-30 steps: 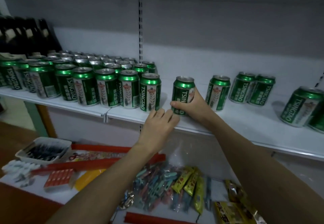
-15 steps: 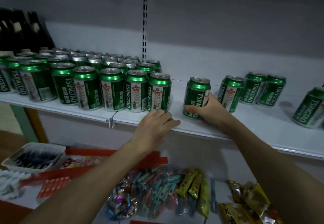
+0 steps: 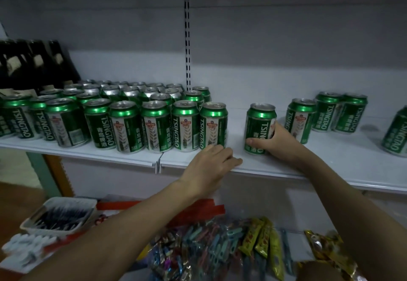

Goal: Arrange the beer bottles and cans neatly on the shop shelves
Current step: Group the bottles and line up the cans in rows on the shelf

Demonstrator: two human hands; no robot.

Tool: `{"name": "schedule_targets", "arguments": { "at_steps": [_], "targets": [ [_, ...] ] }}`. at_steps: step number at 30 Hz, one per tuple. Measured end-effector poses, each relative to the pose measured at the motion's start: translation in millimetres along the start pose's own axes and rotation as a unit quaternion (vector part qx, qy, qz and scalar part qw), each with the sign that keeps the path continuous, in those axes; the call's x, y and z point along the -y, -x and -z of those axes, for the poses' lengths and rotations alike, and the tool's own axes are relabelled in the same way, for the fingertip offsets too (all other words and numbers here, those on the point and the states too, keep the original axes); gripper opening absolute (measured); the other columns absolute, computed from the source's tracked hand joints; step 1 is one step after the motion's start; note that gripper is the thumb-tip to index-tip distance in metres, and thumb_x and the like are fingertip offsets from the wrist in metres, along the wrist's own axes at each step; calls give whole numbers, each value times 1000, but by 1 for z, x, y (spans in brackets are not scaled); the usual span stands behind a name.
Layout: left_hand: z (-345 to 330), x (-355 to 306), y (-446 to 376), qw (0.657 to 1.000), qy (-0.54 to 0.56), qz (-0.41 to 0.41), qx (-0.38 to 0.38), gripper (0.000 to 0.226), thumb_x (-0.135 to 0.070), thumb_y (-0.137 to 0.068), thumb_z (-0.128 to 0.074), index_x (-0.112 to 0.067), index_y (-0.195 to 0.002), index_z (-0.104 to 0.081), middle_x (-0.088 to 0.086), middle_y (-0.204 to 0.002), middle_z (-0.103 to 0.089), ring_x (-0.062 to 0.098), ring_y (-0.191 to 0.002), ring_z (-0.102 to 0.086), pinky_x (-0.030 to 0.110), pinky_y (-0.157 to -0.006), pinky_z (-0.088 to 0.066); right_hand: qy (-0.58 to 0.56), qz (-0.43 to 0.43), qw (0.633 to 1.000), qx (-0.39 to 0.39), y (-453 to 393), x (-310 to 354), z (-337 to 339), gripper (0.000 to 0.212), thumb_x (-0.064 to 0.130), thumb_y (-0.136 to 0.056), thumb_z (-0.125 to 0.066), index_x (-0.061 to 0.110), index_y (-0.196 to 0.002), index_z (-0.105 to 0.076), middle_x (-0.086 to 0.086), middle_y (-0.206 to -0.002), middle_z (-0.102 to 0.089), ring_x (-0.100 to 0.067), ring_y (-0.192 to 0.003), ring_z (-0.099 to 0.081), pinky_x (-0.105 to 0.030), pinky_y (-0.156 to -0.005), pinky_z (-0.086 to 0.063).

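Observation:
A green Tsingtao beer can (image 3: 258, 124) stands upright near the front of the white shelf (image 3: 341, 162), and my right hand (image 3: 278, 143) grips its lower right side. A gap separates it from the packed block of green cans (image 3: 132, 113) on the left. My left hand (image 3: 212, 163) rests flat with straight fingers on the shelf's front edge, just below the block's last can (image 3: 213, 124). To the right stand three loose cans (image 3: 326, 113), and another can (image 3: 396, 133) sits at the right border.
Dark beer bottles (image 3: 33, 63) stand at the shelf's far left. Below, a lower shelf holds a white tray (image 3: 63, 214), red strips (image 3: 198, 210) and bags of wrapped sweets (image 3: 220, 247). A slotted upright (image 3: 187, 49) runs up the back wall.
My right hand has kept hold of the can, which still stands apart from the block. My left hand has settled flatter onto the shelf edge. The view has shifted slightly left.

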State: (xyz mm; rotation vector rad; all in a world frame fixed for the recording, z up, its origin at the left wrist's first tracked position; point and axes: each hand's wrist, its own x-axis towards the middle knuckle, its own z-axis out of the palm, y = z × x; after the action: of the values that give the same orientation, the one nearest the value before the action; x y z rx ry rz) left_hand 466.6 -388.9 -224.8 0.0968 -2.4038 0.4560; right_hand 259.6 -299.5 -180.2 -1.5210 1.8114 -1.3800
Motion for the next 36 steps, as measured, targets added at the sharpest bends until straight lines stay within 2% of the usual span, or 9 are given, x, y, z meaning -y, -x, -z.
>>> {"name": "schedule_targets", "arguments": {
  "at_steps": [5, 8, 11, 15, 19, 24, 27, 30, 36],
  "targets": [
    [24, 3, 7, 993, -24, -55, 102, 62, -4, -69, -70, -17, -129, -59, 2, -105, -62, 23, -92, -59, 32, -77, -43, -10, -26, 999, -25, 6, 13, 2, 77, 33, -80, -77, 26, -142, -32, 3, -121, -58, -16, -111, -60, -27, -87, -49],
    [61, 27, -2, 993, 21, -97, 68, 30, -23, -88, -62, -22, -119, -65, -6, -98, -66, 16, -90, -58, 29, -77, -41, -31, 35, 992, -120, 5, 47, 17, 64, 57, -87, -52, 30, -142, -34, 1, -130, -54, -18, -118, -55, -40, -100, -46],
    [99, 63, -37, 999, 44, -29, -2, 26, -27, -93, -50, -21, -109, -69, -8, -93, -66, 11, -86, -58, 30, -77, -50, -21, 86, 973, -211, -18, 88, 33, 33, 39, -98, -54, 18, -124, -51, -6, -114, -63, -18, -101, -65, -37, -89, -56],
    [113, 118, -87, 977, 102, 185, 24, 21, -22, -94, -54, -28, -111, -65, -13, -103, -63, 5, -90, -59, 28, -83, -50, 113, 37, 989, -92, -67, 121, 23, 10, 17, -96, -60, 10, -102, -62, -11, -95, -70, -22, -79, -71, -35, -72, -60],
    [90, 179, -116, 947, 114, 271, 130, 26, -14, -92, -58, -24, -115, -65, -4, -108, -66, 11, -86, -61, 24, -73, -45, 216, 5, 976, 12, -120, 132, -3, 12, 10, -94, -62, 1, -102, -64, -16, -94, -71, -22, -70, -71, -36, -72, -62],
    [53, 220, -130, 930, 106, 282, 210, 32, -17, -91, -65, -17, -124, -63, 2, -116, -66, 14, -93, -61, 23, -79, -43, 267, -69, 958, 75, -181, 127, -28, 24, 9, -93, -66, -9, -108, -62, -25, -99, -71, -31, -83, -74, -40, -79, -61],
    [37, 235, -132, 925, 124, 266, 242, 43, -32, -94, -64, -14, -132, -59, 2, -123, -64, 17, -104, -62, 24, -88, -46, 273, -110, 949, 113, -201, 118, -37, 15, 8, -92, -68, -3, -95, -58, -18, -95, -68, -25, -79, -73, -29, -69, -61],
    [26, 249, -135, 921, 136, 256, 259, 37, -25, -92, -67, -13, -126, -64, 2, -122, -67, 14, -103, -62, 23, -89, -45, 252, -128, 949, 141, -215, 107, -46, 24, 3, -91, -67, -8, -110, -59, -18, -105, -67, -22, -79, -71, -30, -75, -61],
    [15, 263, -138, 930, 76, 225, 282, 26, -11, -89, -65, -17, -113, -73, -1, -109, -72, 13, -94, -63, 26, -87, -50, 229, -122, 956, 139, -234, 97, -70, 8, -9, -89, -62, -3, -85, -58, -14, -78, -65, -18, -67, -68, -25, -66, -61]
  ]
}}
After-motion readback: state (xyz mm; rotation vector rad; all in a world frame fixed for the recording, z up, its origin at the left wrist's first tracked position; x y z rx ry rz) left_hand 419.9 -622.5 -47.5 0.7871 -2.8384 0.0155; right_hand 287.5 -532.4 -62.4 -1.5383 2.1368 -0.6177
